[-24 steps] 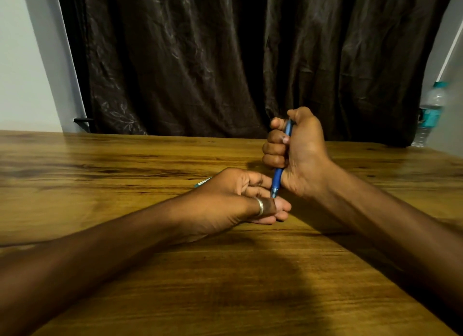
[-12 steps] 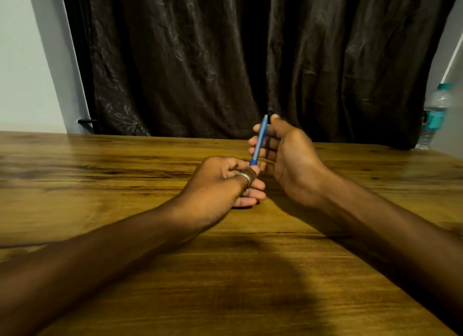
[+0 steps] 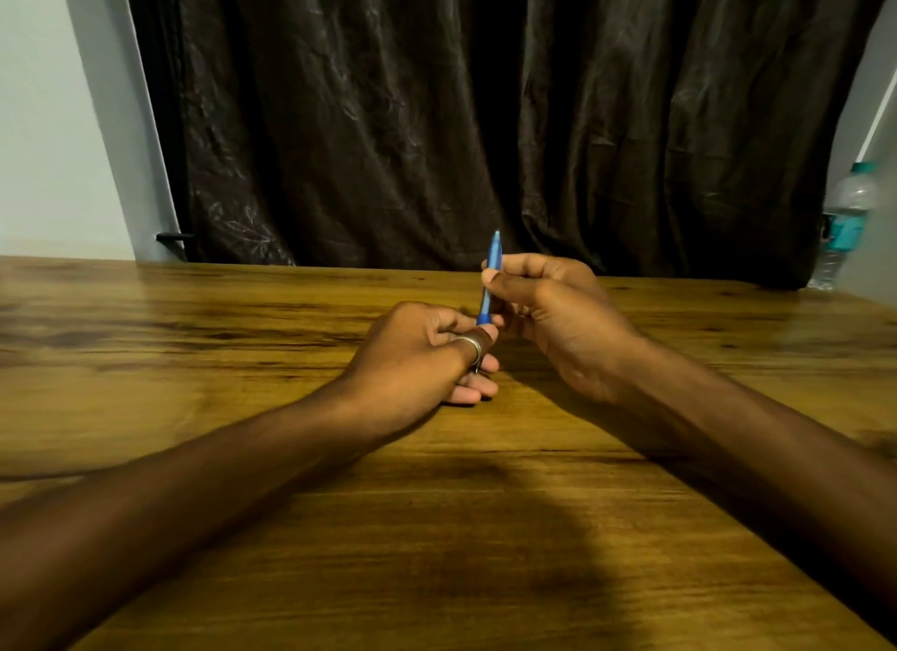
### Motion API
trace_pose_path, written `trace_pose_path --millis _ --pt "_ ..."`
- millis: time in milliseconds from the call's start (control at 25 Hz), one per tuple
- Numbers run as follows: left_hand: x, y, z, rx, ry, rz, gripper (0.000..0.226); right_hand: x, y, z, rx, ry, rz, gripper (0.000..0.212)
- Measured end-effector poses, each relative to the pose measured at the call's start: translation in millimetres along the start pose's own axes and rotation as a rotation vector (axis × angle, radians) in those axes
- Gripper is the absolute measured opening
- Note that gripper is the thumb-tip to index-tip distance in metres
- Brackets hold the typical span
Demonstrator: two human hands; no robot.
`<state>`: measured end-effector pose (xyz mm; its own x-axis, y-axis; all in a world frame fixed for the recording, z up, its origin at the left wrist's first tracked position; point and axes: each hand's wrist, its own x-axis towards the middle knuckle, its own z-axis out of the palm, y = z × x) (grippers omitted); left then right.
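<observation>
Blue pen [image 3: 485,303] pinched upright by right hand [image 3: 558,320]; keep it steady. Can't tell if left hand [image 3: 422,354] grips its bottom end.

Probably a home room, wooden table [image 3: 194,456], dark curtain [image 3: 437,116], water bottle [image 3: 847,223]

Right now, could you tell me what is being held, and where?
The right hand pinches the blue pen at its middle; the left hand touches its lower end, grip unclear.
</observation>
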<state>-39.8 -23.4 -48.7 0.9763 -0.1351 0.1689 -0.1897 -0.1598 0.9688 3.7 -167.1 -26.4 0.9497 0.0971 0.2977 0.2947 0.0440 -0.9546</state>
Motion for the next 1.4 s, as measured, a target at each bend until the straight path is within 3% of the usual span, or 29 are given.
trace_pose_path --millis 200,360,480,600,800,1160,1400 --pt "4 7 -28 0.588 0.261 0.285 0.017 8 2 -8 0.002 0.044 0.008 0.018" --pt "12 -1 -45 0.811 0.295 0.252 0.01 9 4 -9 -0.228 0.074 0.01 0.014" --pt "13 -11 -45 0.925 0.268 0.226 0.016 11 10 -12 -0.378 0.026 0.143 0.014" --pt "14 -15 -41 0.974 0.254 0.206 0.017 6 17 -11 -0.414 -0.037 0.265 0.013" --pt "17 -18 -38 0.949 0.239 0.215 0.013 2 21 -9 -0.725 -0.058 0.112 0.008" --pt "15 -15 -26 0.827 0.211 0.216 0.016 3 23 -4 -0.928 -0.094 -0.043 0.013" --pt "19 -16 -40 0.902 0.109 0.257 0.019 2 22 -9 -0.945 -0.113 -0.04 0.019"
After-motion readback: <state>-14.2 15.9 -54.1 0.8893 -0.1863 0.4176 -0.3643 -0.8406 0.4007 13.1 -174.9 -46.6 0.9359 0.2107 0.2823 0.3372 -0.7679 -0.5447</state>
